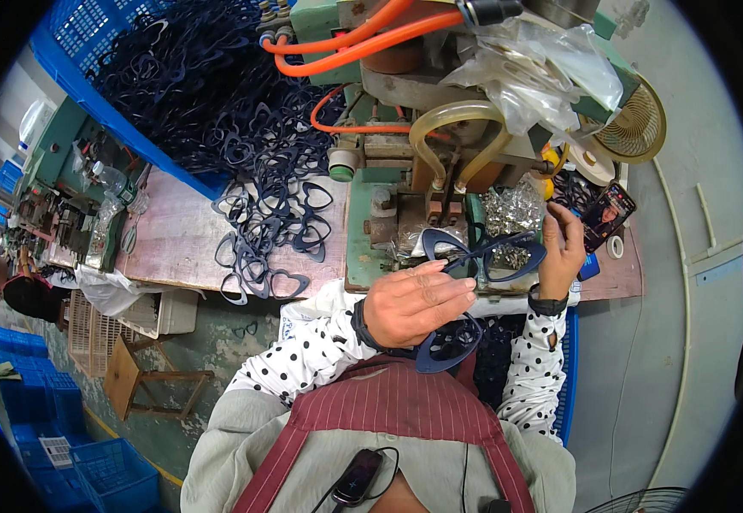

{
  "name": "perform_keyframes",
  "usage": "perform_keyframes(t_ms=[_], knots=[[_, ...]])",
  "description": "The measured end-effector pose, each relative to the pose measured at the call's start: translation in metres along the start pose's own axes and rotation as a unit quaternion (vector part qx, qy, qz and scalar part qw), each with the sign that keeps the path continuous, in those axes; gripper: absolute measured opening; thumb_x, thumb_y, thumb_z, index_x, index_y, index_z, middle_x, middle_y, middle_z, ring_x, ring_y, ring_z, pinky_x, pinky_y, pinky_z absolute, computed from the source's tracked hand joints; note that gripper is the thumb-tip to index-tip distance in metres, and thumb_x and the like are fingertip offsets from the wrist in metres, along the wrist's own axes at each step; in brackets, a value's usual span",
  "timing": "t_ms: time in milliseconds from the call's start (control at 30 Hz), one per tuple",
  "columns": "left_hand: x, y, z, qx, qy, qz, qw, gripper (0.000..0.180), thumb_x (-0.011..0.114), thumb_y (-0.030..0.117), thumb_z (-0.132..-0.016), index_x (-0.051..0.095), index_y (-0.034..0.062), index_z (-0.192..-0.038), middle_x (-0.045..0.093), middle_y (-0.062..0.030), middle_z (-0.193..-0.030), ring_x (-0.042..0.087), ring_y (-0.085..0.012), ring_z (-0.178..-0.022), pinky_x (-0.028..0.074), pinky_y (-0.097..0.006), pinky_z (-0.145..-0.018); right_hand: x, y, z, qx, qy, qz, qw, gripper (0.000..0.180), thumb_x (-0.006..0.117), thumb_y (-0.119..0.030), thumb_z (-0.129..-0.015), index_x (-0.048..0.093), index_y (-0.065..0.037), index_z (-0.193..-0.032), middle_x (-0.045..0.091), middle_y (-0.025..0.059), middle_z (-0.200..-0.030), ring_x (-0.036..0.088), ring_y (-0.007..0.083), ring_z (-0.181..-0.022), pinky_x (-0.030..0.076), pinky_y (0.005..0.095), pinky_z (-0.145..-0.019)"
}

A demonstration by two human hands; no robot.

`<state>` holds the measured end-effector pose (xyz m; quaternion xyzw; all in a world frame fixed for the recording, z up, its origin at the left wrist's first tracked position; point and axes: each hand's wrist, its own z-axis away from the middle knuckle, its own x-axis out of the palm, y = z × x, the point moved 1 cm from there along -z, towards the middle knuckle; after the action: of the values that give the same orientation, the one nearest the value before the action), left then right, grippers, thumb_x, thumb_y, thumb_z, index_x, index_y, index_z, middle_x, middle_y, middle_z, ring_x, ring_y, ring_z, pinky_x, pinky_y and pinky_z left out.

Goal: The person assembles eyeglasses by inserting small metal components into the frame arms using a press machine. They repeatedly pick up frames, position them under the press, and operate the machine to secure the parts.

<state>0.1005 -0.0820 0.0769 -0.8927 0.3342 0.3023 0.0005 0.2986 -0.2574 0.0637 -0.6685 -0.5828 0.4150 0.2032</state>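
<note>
Pinkish workbench (179, 235), left hand (414, 303) partly hiding frame (428, 360)

The left hand (418, 303) is turned with its back upward, palm hidden, and its fingers (446, 299) reach nearly straight and close together toward the right hand (564, 250). Just behind it sits the black-cuffed left wrist (362, 327), from which the polka-dot-sleeved left forearm (303, 359) slants back and outward. The right hand stands apart, slightly farther forward, fingers bent, its grip unclear; below it come the black-banded right wrist (548, 302) and sleeved right forearm (531, 368).
</note>
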Motion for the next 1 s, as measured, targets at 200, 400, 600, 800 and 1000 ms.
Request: perform_keyframes(t_ms=[200,400,600,800,1000], knots=[[0.001,0.005,-0.003,-0.015,0.010,-0.004,1.000,0.031,0.068,0.012,-0.077,0.069,0.0027,-0.107,0.070,-0.0134,-0.110,0.070,-0.0240,-0.089,0.053,-0.041,-0.090,0.001,0.061,0.011,0.068,0.019,0.049,0.996,0.020,0.065,-0.015,-0.089,0.065,-0.001,-0.103,0.067,0.0128,-0.093,0.064,0.0226,-0.084,0.050,0.0324,-0.077],[0.002,0.002,-0.001,-0.005,0.008,-0.014,1.000,0.031,0.068,0.012,-0.076,0.070,0.0028,-0.105,0.070,-0.0135,-0.109,0.070,-0.0240,-0.089,0.053,-0.042,-0.090,0.006,0.076,0.019,-0.084,-0.117,0.267,0.953,0.023,0.070,-0.012,-0.079,0.066,-0.002,-0.099,0.063,0.0142,-0.105,0.058,0.0323,-0.100,0.045,0.0408,-0.087],[0.001,0.004,-0.002,-0.001,0.001,-0.007,1.000,0.033,0.067,0.006,-0.075,0.069,0.0020,-0.108,0.069,-0.0140,-0.111,0.069,-0.0254,-0.093,0.051,-0.043,-0.094,0.016,0.079,0.031,-0.019,-0.126,0.318,0.939,0.023,0.071,-0.011,-0.072,0.067,-0.004,-0.093,0.057,0.0130,-0.121,0.050,0.0352,-0.113,0.038,0.0469,-0.093],[-0.037,-0.007,0.023,0.013,-0.048,-0.121,0.991,0.033,0.071,0.010,-0.078,0.067,0.0112,-0.110,0.066,-0.0121,-0.120,0.062,-0.0271,-0.113,0.039,-0.047,-0.107,0.019,0.074,0.032,-0.058,-0.141,0.389,0.908,0.052,0.076,-0.038,-0.075,0.063,-0.004,-0.111,0.053,0.0210,-0.126,0.049,0.0404,-0.113,0.038,0.0489,-0.094],[-0.074,0.005,0.129,-0.329,0.028,-0.173,0.928,0.008,0.069,0.010,-0.083,0.069,0.0028,-0.085,0.064,-0.0106,-0.075,0.059,-0.0275,-0.064,0.045,-0.036,-0.058,0.018,0.084,0.029,-0.158,-0.064,0.356,0.919,0.018,0.075,-0.022,-0.076,0.073,-0.006,-0.081,0.067,0.0121,-0.082,0.065,0.0298,-0.075,0.049,0.0402,-0.066]])
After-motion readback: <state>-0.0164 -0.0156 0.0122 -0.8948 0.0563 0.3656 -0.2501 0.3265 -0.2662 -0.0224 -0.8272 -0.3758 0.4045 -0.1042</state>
